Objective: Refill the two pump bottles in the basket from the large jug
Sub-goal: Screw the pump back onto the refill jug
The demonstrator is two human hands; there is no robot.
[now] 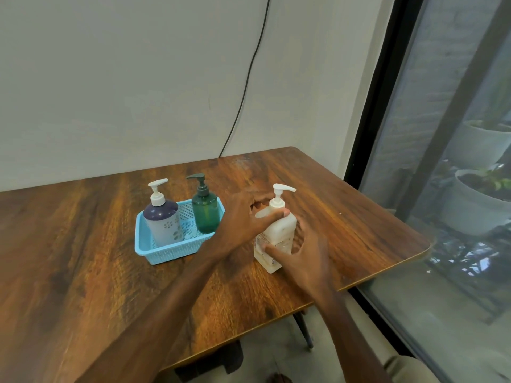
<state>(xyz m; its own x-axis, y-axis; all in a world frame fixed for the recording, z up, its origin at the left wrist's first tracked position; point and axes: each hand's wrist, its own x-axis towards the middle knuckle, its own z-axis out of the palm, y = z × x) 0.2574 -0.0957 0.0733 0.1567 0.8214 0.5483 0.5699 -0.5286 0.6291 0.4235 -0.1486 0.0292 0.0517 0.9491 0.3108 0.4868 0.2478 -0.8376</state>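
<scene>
Left hand [243, 217] fingers [273, 217], blurred, seem to wrap the large jug [276, 233] at its shoulder. Right hand [307, 255] fingers spread, thumb touching the label lower down. Jug upright on the tabletop [83, 244]. Left of the fingers, the blue basket [171, 252] holds a navy-and-white pump bottle [163, 219] and a green pump bottle [205, 208].

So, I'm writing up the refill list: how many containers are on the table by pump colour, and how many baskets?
White pump: 2 (navy-topped frosted floral bottle, large white plastic jug)
Dark green pump: 1 (translucent green plastic bottle)
Light blue plastic mesh basket: 1
Total: 4
</scene>
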